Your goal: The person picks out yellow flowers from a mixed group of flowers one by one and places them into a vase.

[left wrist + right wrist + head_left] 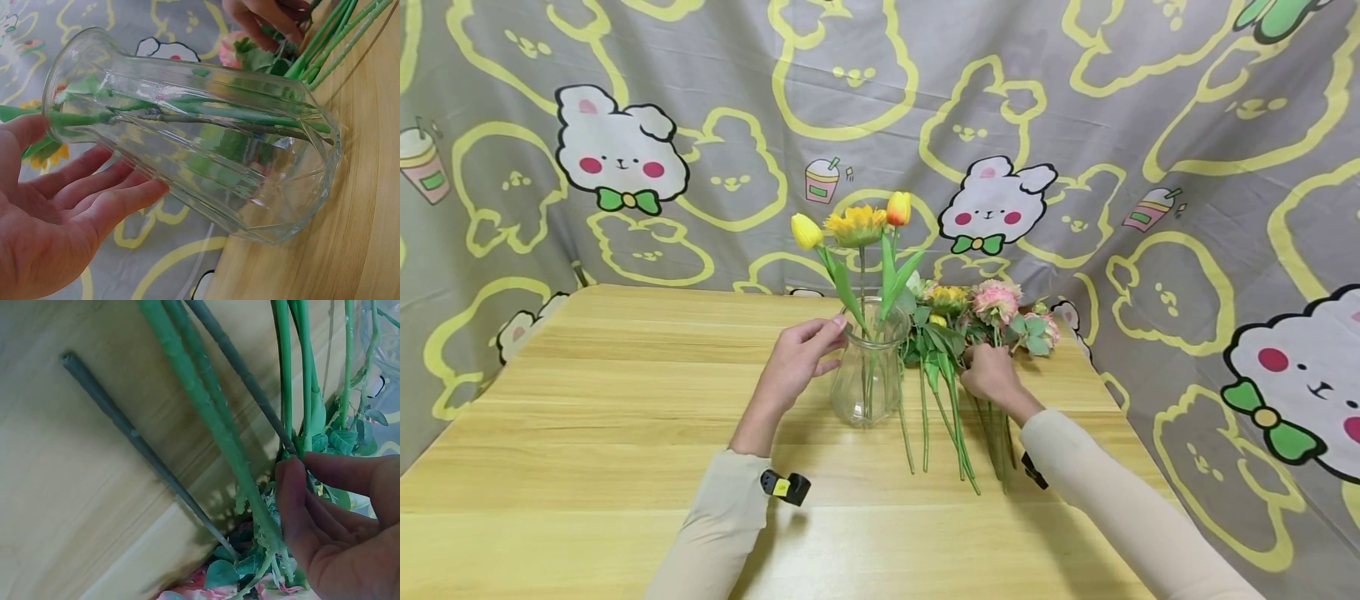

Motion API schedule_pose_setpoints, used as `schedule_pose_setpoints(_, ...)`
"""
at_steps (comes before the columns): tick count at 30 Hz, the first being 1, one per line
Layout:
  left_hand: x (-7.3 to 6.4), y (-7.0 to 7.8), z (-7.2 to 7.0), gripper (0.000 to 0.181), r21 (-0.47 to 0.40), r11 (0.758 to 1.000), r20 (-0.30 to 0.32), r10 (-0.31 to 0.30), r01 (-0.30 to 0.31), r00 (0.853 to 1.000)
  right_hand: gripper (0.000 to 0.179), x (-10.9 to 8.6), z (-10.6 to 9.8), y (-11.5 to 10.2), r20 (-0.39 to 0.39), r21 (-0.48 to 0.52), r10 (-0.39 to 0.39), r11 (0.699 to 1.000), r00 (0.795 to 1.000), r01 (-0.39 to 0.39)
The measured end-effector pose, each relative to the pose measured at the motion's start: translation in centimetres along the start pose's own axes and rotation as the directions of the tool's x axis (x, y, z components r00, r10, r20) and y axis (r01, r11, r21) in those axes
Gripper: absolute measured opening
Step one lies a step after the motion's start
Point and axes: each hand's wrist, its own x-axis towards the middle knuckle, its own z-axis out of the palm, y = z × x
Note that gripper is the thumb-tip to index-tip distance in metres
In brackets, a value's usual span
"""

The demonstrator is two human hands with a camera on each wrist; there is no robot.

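Observation:
A clear glass vase (847, 396) stands upright on the table, holding a yellow tulip (806, 232), a sunflower (856, 227) and an orange-red tulip (898, 208). My left hand (797, 358) is at its left side, fingertips right at the rim and neck, the fingers loosely extended in the left wrist view. To the right of the vase, my right hand (992, 375) reaches into a pile of artificial flowers. Between thumb and fingers it pinches a dark flower stem (250, 381); the bloom on that stem is hidden. Thick green stems (209, 415) lie beside this hand.
The pile includes a pink flower (996, 302), another sunflower (947, 298) and green leaves, its stems pointing toward the front of the wooden table (625, 400). A grey curtain (730, 75) with rabbit drawings hangs behind and along the sides.

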Motion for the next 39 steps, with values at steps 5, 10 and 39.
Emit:
schedule_pose_setpoints(5,0.0,-0.1,0.0,0.057,0.004,1.0,-0.003,0.001,-0.001,1.0,0.05,0.0,0.2,0.1,0.001,0.019,-0.004,1.0,1.0,0.004)
schedule_pose_setpoints(10,-0.1,-0.1,0.0,0.057,0.004,1.0,-0.002,-0.001,0.001,1.0,0.052,0.0,0.3,0.3,-0.011,0.036,0.002,0.999,1.0,-0.002)
schedule_pose_setpoints(39,-0.1,0.0,0.0,0.057,0.003,1.0,-0.002,0.001,-0.001,1.0,0.022,-0.2,-1.2,-1.1,-0.029,0.118,0.023,0.993,0.999,-0.02)
